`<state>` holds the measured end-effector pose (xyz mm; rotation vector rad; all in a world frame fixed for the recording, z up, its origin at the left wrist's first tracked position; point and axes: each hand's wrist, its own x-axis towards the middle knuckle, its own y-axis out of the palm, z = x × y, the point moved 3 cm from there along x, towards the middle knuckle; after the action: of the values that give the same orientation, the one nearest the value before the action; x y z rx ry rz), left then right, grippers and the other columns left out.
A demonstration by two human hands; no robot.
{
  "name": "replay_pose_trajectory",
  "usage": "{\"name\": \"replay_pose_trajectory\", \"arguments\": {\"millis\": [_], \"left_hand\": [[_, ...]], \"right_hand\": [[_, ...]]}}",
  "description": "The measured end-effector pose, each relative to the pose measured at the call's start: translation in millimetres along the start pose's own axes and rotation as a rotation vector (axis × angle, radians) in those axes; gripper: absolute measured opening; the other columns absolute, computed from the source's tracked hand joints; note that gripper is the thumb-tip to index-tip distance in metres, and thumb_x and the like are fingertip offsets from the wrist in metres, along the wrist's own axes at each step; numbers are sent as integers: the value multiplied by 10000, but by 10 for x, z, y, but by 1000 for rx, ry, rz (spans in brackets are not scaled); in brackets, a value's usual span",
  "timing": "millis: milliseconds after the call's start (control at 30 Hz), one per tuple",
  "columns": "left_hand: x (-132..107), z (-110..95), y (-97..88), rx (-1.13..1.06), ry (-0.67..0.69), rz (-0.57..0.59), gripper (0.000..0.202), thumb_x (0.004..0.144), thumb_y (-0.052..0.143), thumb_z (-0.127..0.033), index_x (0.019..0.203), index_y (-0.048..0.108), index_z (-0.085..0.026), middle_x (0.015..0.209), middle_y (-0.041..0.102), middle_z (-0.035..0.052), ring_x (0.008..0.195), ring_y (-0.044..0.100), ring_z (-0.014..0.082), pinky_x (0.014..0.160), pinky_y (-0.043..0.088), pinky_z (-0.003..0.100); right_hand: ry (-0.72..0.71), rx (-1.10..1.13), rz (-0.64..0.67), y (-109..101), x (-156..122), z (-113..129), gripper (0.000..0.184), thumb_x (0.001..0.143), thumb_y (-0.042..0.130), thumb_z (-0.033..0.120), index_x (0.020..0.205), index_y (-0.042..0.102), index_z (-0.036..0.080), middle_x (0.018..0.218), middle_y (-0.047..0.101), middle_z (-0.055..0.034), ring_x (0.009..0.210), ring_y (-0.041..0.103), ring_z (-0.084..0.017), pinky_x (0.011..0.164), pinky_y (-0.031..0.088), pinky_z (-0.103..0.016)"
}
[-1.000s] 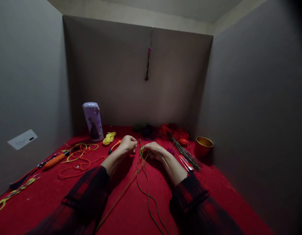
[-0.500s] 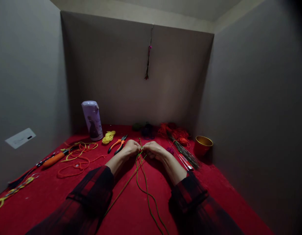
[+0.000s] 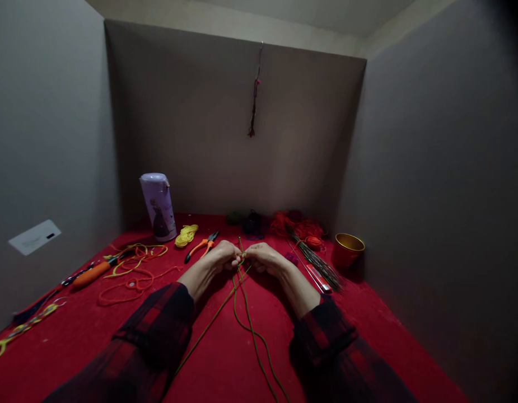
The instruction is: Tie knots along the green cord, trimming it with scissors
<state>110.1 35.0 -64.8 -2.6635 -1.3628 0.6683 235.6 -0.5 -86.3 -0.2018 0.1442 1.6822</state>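
My left hand (image 3: 220,256) and my right hand (image 3: 264,257) meet over the red table (image 3: 225,358), fingers pinched together on green cords (image 3: 247,313) at a knot between them. The cords trail toward me across the table in loose curves. Both forearms wear dark red plaid sleeves. Orange-handled pliers (image 3: 199,247) lie just left of my left hand.
A lilac printed canister (image 3: 158,206) stands at the back left beside a yellow cord bundle (image 3: 186,235). Orange and yellow cords (image 3: 130,274) and an orange-handled tool (image 3: 91,274) lie left. Thin rods (image 3: 320,266), red yarn (image 3: 301,228) and a gold cup (image 3: 346,251) sit right. A braided piece (image 3: 254,95) hangs on the back wall.
My hands have drawn closer together, closing the gap at the green cords' knot. The pliers came out from behind my left hand.
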Motion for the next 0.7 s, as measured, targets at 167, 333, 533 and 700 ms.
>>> {"name": "replay_pose_trajectory", "arguments": {"millis": [167, 333, 533, 700], "left_hand": [[36, -1, 6, 50, 43, -104, 227, 753, 529, -160, 541, 449, -166, 357, 336, -75, 295, 242, 47, 356, 131, 204], [-61, -67, 20, 138, 92, -206, 176, 745, 578, -154, 577, 522, -154, 311, 299, -92, 294, 241, 55, 353, 156, 208], [-48, -55, 29, 90, 99, -226, 235, 760, 582, -179, 539, 504, -159, 299, 313, -88, 283, 232, 48, 347, 151, 203], [77, 49, 39, -53, 27, -161, 308, 780, 528, -141, 482, 456, -164, 284, 322, -60, 266, 205, 49, 336, 95, 217]], "right_hand": [[1, -9, -44, 7, -18, 9, 220, 690, 572, 210, 610, 368, 192, 440, 273, 113, 354, 163, -26, 357, 92, -186], [-29, -70, -58, 41, -107, 79, 188, 705, 547, 191, 614, 383, 187, 454, 288, 104, 357, 195, -29, 359, 118, -188], [-10, -256, -179, -46, -203, 219, 222, 738, 572, 236, 584, 424, 176, 432, 332, 87, 331, 219, -31, 339, 130, -202], [-21, -450, 21, 1, -301, 367, 148, 724, 611, 238, 621, 565, 141, 452, 502, 41, 336, 333, -41, 337, 208, -184]]}}
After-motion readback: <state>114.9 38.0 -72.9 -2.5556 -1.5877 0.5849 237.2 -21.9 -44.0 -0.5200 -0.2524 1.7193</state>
